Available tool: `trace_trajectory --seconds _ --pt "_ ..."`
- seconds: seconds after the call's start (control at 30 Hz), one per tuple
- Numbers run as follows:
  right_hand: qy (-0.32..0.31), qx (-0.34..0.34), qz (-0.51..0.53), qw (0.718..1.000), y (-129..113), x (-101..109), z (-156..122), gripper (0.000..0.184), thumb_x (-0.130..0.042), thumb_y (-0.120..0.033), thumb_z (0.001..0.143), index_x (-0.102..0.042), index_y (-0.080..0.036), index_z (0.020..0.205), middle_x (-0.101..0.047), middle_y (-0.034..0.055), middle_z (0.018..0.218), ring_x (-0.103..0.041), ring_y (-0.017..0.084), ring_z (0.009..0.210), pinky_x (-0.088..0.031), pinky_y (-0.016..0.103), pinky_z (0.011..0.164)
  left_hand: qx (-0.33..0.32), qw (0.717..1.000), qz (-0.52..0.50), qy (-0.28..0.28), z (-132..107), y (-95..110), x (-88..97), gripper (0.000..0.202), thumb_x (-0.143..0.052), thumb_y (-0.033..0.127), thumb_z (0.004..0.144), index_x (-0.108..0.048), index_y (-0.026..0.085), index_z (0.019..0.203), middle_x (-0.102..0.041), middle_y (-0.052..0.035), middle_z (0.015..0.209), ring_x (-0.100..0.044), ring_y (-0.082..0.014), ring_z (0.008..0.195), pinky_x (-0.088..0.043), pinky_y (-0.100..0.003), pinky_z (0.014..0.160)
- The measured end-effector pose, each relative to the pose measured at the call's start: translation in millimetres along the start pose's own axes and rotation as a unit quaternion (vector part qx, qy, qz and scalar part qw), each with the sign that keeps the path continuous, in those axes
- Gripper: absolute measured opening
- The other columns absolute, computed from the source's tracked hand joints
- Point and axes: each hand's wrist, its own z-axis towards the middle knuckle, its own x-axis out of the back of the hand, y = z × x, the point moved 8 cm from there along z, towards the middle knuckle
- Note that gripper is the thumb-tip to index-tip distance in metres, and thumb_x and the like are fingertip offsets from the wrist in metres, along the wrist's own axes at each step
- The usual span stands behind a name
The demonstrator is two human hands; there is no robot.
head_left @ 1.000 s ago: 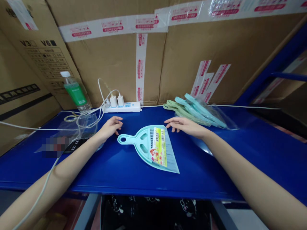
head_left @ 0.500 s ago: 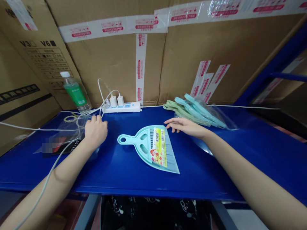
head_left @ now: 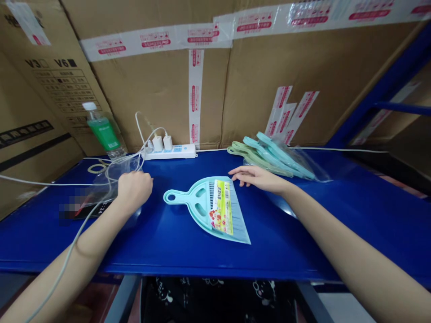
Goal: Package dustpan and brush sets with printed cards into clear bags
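Note:
A light blue dustpan [head_left: 183,197] lies flat on the table with its handle to the left. A small brush [head_left: 239,217] with grey-blue bristles and a yellow label [head_left: 222,208] is nested in it. My right hand [head_left: 257,178] is open, palm down, its fingertips at the dustpan's far right corner; whether they touch it I cannot tell. Left of the handle, my left hand [head_left: 135,190] is closed in a fist around a crumpled clear plastic bag [head_left: 125,167]. The part inside the fist is hidden.
Green and light blue dustpan sets [head_left: 269,154] in clear bags lie at the back right. A power strip [head_left: 175,151] with chargers, a green-labelled bottle [head_left: 106,132], loose white cables and a dark device with a lit display [head_left: 101,208] are at the left. Cardboard [head_left: 151,89] stands behind.
My left fist has turned slightly and shifted a little right, and the plastic beside it has bunched higher. My right hand and the dustpan stay in nearly the same place.

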Motion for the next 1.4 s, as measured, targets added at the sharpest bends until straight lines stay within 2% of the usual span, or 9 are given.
trace_trajectory --seconds 0.1,0.23,0.33,0.5,0.67,0.87,1.0,1.23,1.4 --pt "-0.002 0.005 0.002 1.000 1 0 0 0.032 -0.050 -0.031 0.082 -0.063 -0.018 0.108 -0.067 0.0084 0.101 -0.059 0.015 0.074 -0.047 0.031 0.067 -0.014 0.999 0.042 -0.005 -6 16 5.2 0.035 -0.040 0.028 0.084 -0.069 0.010 0.076 -0.069 -0.0199 0.081 -0.064 -0.0352 0.090 -0.045 -0.040 0.074" --pt "0.001 0.003 -0.005 1.000 2 0 1 0.032 -0.049 -0.031 0.083 -0.062 -0.017 0.109 -0.067 0.0086 0.100 -0.059 0.015 0.074 -0.047 0.032 0.067 -0.093 0.990 0.086 -0.060 -13 39 1.0 0.035 -0.037 0.028 0.089 -0.069 0.015 0.085 -0.072 -0.0116 0.093 -0.067 -0.0288 0.088 -0.049 -0.034 0.072" --pt "0.001 0.000 -0.007 1.000 1 0 1 0.033 -0.049 -0.031 0.083 -0.061 -0.016 0.109 -0.067 0.0095 0.100 -0.059 0.015 0.074 -0.047 0.032 0.067 -0.144 0.987 0.034 -0.067 -15 48 0.2 0.032 -0.037 0.025 0.089 -0.069 0.021 0.090 -0.071 -0.0051 0.103 -0.067 -0.0255 0.092 -0.050 -0.033 0.074" --pt "0.000 0.007 -0.005 1.000 1 -1 1 0.032 -0.049 -0.030 0.083 -0.061 -0.015 0.109 -0.067 0.0093 0.100 -0.059 0.015 0.073 -0.048 0.031 0.066 -0.188 0.978 -0.046 -0.080 -13 49 -4.3 0.032 -0.037 0.023 0.088 -0.066 0.023 0.103 -0.070 -0.0026 0.108 -0.065 -0.0232 0.099 -0.050 -0.034 0.082" --pt "0.000 0.014 -0.006 1.000 1 -1 2 0.030 -0.049 -0.029 0.083 -0.062 -0.016 0.108 -0.067 0.0085 0.099 -0.059 0.014 0.072 -0.048 0.030 0.065 -0.192 0.971 -0.121 -0.071 -12 47 -3.7 0.043 -0.032 0.025 0.091 -0.044 0.017 0.132 -0.072 -0.0049 0.100 -0.067 -0.0212 0.094 -0.051 -0.034 0.081" --pt "0.003 0.015 -0.013 1.000 0 0 2 0.030 -0.049 -0.028 0.083 -0.062 -0.016 0.107 -0.068 0.0091 0.099 -0.060 0.014 0.071 -0.049 0.031 0.065 -0.188 0.982 0.001 -0.020 -11 46 1.7 0.038 -0.035 0.023 0.090 -0.057 0.018 0.121 -0.067 -0.0083 0.113 -0.062 -0.0264 0.106 -0.050 -0.040 0.088" --pt "0.007 0.026 -0.010 1.000 0 0 2 0.029 -0.049 -0.028 0.084 -0.062 -0.016 0.106 -0.068 0.0092 0.097 -0.060 0.015 0.071 -0.049 0.031 0.064 -0.223 0.972 0.054 -0.046 -13 51 -4.5 0.035 -0.038 0.021 0.087 -0.064 0.018 0.110 -0.067 -0.0079 0.112 -0.059 -0.0262 0.108 -0.049 -0.039 0.091" --pt "0.022 0.019 -0.018 0.999 -2 0 2 0.028 -0.049 -0.026 0.083 -0.062 -0.014 0.105 -0.068 0.0097 0.094 -0.059 0.014 0.067 -0.049 0.031 0.063 -0.242 0.969 0.017 -0.045 -16 54 -2.7 0.043 -0.028 0.019 0.090 -0.061 0.020 0.117 -0.068 -0.0073 0.109 -0.063 -0.0226 0.100 -0.052 -0.037 0.085" --pt "0.023 0.030 -0.034 0.999 -1 -1 3 0.027 -0.049 -0.025 0.083 -0.063 -0.015 0.104 -0.067 0.0079 0.090 -0.059 0.014 0.065 -0.048 0.030 0.061 -0.274 0.960 -0.044 -0.027 -18 56 1.8 0.040 -0.031 0.020 0.089 -0.060 0.021 0.118 -0.069 -0.0050 0.106 -0.062 -0.0201 0.097 -0.052 -0.036 0.085"
